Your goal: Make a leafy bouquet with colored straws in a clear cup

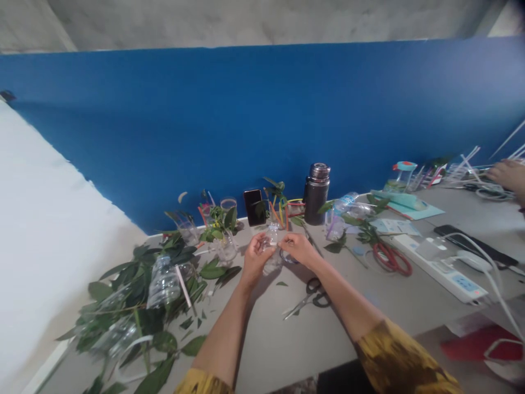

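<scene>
A clear plastic bottle piece (272,232) is held roughly upright, narrow end up, between the hands (256,255).

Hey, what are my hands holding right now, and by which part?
Your left hand holds a clear plastic piece by its side. Your right hand is at its opposite side; whether it grips too, I can't tell.

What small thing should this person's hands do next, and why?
Probably hold the clear plastic piece steady in the left hand while the right hand works at its side. The left already grips it, the right is close beside it, and the scissors lie loose on the table.
</scene>
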`<state>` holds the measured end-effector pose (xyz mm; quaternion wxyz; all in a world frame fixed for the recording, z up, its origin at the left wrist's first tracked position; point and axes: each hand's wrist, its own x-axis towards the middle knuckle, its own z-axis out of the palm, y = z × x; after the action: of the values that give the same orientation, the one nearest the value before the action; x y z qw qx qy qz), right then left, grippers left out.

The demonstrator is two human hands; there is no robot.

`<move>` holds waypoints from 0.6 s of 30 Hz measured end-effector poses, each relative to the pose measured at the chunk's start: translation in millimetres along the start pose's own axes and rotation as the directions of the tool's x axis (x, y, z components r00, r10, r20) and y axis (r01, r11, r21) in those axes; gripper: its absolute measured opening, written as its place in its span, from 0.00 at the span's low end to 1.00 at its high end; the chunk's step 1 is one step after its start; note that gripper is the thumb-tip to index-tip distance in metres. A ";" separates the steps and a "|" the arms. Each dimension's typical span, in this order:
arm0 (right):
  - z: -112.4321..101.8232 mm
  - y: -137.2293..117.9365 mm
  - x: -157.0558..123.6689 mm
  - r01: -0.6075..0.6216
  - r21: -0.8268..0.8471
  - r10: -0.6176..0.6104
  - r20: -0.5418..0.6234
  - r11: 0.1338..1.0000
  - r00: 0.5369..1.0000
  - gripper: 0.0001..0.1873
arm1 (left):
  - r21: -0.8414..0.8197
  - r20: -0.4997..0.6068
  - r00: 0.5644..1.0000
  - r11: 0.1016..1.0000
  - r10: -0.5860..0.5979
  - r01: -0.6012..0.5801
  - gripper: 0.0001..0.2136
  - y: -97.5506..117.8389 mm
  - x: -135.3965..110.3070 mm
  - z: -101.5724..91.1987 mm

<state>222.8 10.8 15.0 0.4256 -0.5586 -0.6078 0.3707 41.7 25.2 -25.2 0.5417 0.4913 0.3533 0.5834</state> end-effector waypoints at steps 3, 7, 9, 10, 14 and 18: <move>-0.8 0.0 -0.1 -0.022 0.003 0.022 0.015 1.000 1.000 0.14 | 0.009 0.008 1.000 1.000 -0.019 0.019 0.31 -1.8 -0.6 -0.2; -3.2 -1.5 -0.4 -0.021 0.011 0.020 0.050 1.000 0.999 0.14 | 0.067 -0.005 1.000 0.998 0.007 -0.006 0.29 0.4 1.1 -1.4; -4.7 -2.9 -0.5 -0.027 0.024 0.025 0.070 0.999 0.997 0.14 | 0.135 -0.015 0.999 0.990 0.041 -0.039 0.28 1.9 2.2 -2.1; -5.3 -3.6 -0.7 -0.034 0.032 0.031 0.078 0.999 0.996 0.14 | 0.174 -0.020 0.998 0.983 0.064 -0.059 0.29 2.2 2.6 -2.3; -6.3 -5.9 -2.4 -0.066 0.068 0.059 0.096 0.995 0.994 0.15 | 0.326 -0.022 0.989 0.936 0.146 -0.131 0.29 2.1 2.7 -2.6; -8.0 -6.3 -3.3 -0.071 0.184 0.045 0.146 0.980 0.988 0.17 | 0.368 -0.074 0.987 0.924 0.143 -0.106 0.30 4.8 4.2 -5.6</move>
<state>228.0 6.6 23.5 0.4214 -0.5055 -0.5821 0.4776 35.3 29.2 -21.4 0.3851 0.5745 0.4495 0.5653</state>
